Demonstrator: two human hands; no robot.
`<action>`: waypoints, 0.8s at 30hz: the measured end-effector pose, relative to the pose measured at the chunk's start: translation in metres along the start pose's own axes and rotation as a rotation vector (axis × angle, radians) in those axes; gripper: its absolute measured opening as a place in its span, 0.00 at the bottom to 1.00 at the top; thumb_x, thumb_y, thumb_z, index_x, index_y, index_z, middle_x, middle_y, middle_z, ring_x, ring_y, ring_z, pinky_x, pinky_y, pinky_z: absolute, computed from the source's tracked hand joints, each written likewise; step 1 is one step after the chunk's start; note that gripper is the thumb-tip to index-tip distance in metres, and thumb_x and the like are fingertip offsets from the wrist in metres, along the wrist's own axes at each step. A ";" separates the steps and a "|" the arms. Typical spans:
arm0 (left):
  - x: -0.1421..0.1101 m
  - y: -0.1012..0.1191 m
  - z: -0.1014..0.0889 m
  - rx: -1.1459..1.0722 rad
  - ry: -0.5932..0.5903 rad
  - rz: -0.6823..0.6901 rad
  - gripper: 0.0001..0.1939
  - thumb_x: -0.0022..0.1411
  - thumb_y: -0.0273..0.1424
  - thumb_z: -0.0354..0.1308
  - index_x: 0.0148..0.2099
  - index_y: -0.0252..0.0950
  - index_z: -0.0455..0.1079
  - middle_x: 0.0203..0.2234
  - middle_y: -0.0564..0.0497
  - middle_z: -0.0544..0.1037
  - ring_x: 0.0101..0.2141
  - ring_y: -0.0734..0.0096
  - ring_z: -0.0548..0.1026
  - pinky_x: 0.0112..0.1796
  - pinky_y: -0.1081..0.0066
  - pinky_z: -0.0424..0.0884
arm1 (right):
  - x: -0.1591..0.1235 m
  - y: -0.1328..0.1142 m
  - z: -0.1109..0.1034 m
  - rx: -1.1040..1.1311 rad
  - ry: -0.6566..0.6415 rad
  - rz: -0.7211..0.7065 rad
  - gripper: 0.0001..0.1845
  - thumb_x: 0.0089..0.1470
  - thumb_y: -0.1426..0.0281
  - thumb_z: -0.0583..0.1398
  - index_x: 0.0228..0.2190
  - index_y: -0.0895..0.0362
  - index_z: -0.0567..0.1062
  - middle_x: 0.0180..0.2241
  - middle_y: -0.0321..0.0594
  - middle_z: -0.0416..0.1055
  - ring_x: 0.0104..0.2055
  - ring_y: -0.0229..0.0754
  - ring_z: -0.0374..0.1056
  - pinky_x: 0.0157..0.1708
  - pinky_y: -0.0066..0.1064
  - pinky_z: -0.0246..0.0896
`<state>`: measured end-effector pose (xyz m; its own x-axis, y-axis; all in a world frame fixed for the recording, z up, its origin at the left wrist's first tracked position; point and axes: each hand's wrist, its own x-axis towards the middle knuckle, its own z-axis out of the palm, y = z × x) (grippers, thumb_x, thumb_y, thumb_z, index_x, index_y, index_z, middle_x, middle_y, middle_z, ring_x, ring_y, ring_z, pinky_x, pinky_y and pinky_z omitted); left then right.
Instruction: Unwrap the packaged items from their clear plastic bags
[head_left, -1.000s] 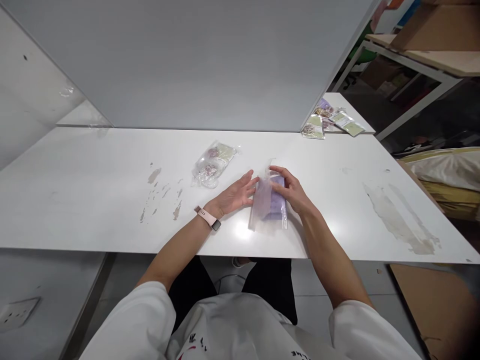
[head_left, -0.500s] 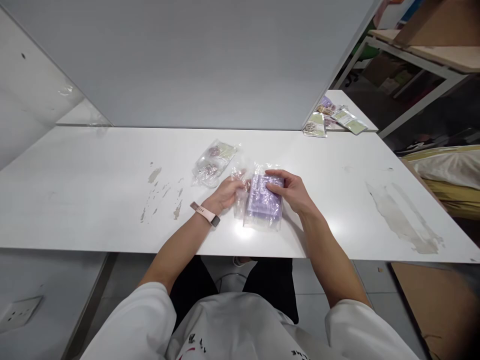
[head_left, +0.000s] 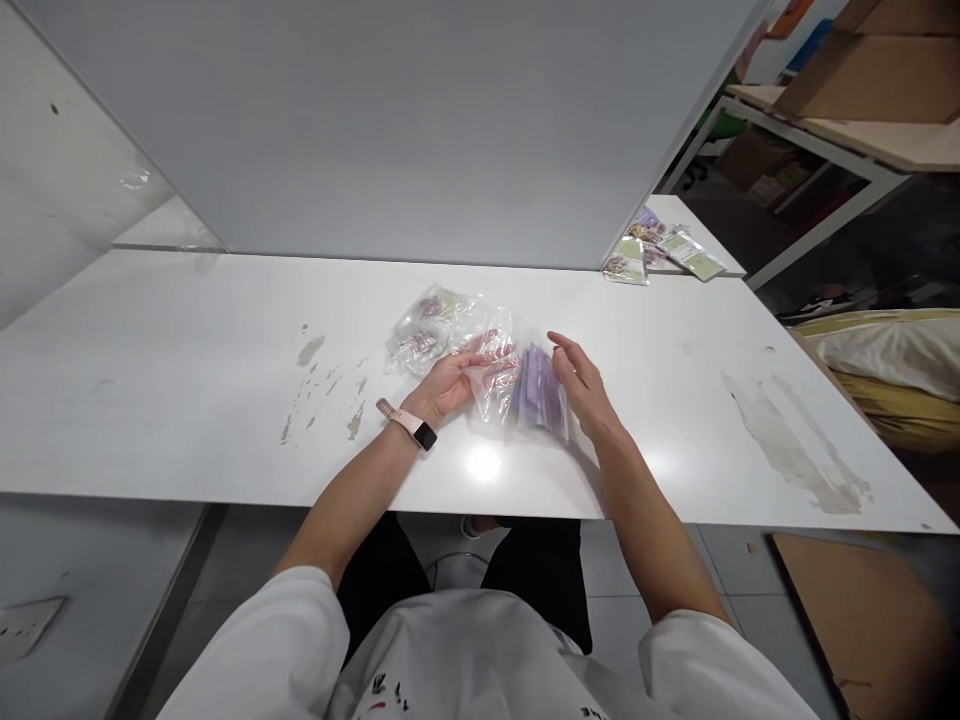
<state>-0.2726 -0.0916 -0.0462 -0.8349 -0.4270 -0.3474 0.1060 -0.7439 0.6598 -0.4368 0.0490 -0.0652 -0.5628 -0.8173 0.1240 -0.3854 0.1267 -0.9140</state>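
Note:
My left hand (head_left: 450,385), wearing a pink-banded watch (head_left: 409,424), is closed on a crinkled clear plastic bag (head_left: 495,395). Pinkish shapes show through the film by its fingertips; whether they are fingers or contents I cannot tell. Right beside this bag a flat purple packet (head_left: 543,392) in clear wrap is tilted up from the table. My right hand (head_left: 586,388) is at the packet's right side, fingers stretched and apart. Behind my left hand lie clear bags (head_left: 421,325) with green labels and dark reddish contents, partly overlapped by the held bag.
The white table (head_left: 225,380) has grey worn patches at left and right. A grey panel (head_left: 412,130) rises along its back edge. Several labelled packets (head_left: 675,250) lie at the back right corner. Beyond stands another table with a cardboard box (head_left: 862,75).
The purple packet has tipped from facing up to a steep tilt. My right fingers have come off its face and straightened. The clear bag at my left hand has spread wider.

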 end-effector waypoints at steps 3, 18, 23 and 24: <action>-0.001 -0.002 0.000 0.002 -0.045 0.014 0.34 0.66 0.20 0.50 0.72 0.40 0.53 0.63 0.43 0.69 0.60 0.57 0.71 0.61 0.52 0.68 | -0.006 -0.011 0.006 -0.069 -0.243 -0.050 0.48 0.50 0.46 0.65 0.67 0.41 0.55 0.73 0.41 0.40 0.74 0.57 0.34 0.69 0.59 0.37; 0.005 0.001 -0.008 0.180 0.093 0.169 0.29 0.65 0.23 0.53 0.67 0.34 0.60 0.58 0.39 0.74 0.48 0.59 0.80 0.55 0.55 0.72 | 0.002 0.017 -0.057 0.189 -0.067 0.109 0.45 0.44 0.75 0.61 0.64 0.45 0.63 0.66 0.42 0.60 0.64 0.57 0.61 0.60 0.53 0.62; 0.003 0.005 -0.014 0.574 0.579 0.417 0.38 0.61 0.22 0.56 0.71 0.41 0.51 0.63 0.41 0.68 0.56 0.58 0.74 0.57 0.56 0.69 | 0.009 0.029 -0.050 0.189 -0.017 0.179 0.43 0.40 0.75 0.62 0.61 0.49 0.68 0.65 0.50 0.60 0.59 0.57 0.67 0.51 0.51 0.68; 0.000 0.005 -0.011 0.682 0.641 0.517 0.40 0.61 0.22 0.56 0.72 0.44 0.48 0.67 0.43 0.62 0.62 0.57 0.67 0.60 0.56 0.66 | 0.009 0.029 -0.048 0.191 -0.023 0.182 0.43 0.40 0.75 0.62 0.60 0.49 0.68 0.65 0.50 0.60 0.58 0.57 0.67 0.50 0.50 0.69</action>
<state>-0.2660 -0.1016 -0.0504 -0.3139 -0.9466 -0.0734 -0.1243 -0.0356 0.9916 -0.4881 0.0721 -0.0719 -0.5928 -0.8034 -0.0554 -0.1332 0.1656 -0.9772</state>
